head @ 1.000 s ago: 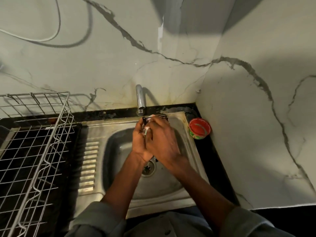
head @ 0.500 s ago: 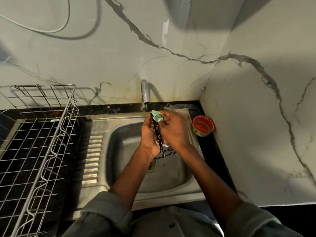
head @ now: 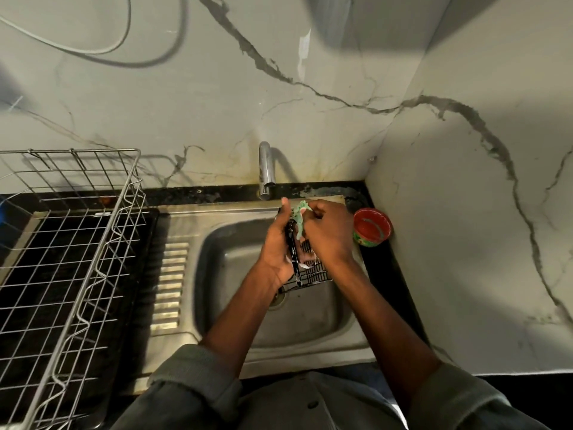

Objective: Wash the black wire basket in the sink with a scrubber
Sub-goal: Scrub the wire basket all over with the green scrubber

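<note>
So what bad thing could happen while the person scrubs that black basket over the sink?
The black wire basket looks soapy and only the left hand holds it, so it might slip into the sink. The right hand, rubbing the green scrubber, could bump the red tub nearby.

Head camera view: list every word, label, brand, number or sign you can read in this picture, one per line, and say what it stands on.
No text can be read anywhere in this view.
Red-lidded tub beside the sink: green and red print on its side, too small and blurred to read.
Black wire basket, green scrubber, tap, dish rack: no lettering visible.
</note>
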### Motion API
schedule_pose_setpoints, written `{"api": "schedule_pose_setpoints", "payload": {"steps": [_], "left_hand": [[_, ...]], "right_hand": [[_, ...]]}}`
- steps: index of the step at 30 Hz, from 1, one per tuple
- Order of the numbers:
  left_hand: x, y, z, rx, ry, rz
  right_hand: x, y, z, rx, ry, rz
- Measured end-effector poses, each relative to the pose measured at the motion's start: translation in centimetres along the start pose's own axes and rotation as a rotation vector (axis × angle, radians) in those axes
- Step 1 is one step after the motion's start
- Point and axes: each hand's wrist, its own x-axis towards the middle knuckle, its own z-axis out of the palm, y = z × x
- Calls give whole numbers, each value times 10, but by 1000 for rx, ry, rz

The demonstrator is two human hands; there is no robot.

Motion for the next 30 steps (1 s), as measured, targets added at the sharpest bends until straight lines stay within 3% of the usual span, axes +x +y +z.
{"api": "schedule_pose_setpoints", "payload": {"steps": [7, 11, 13, 16, 17, 19, 21, 27, 30], "left_hand": [[-1, -2, 3, 9, 89, 21], [-5, -3, 7, 25, 60, 61], [-5, -3, 6, 51, 58, 62], [-1, -2, 2, 35, 50, 41], [-2, -1, 1, 39, 60, 45], [-5, 3, 3, 28, 92, 34], [-7, 5, 6, 35, 113, -2], [-9, 6, -4, -119, 181, -35], [0, 4, -16, -101, 181, -59]], "right_hand": [[4, 7, -10, 352, -164, 144], [5, 10, -8, 221, -18, 79], [5, 12, -8, 295, -13, 131], [6, 16, -12, 541, -135, 293], [8, 18, -13, 537, -94, 291], [12, 19, -15, 237, 84, 151], [11, 12, -15, -82, 156, -40], [-16, 8, 18, -373, -157, -438], [-11, 20, 12, -467, -32, -426]]}}
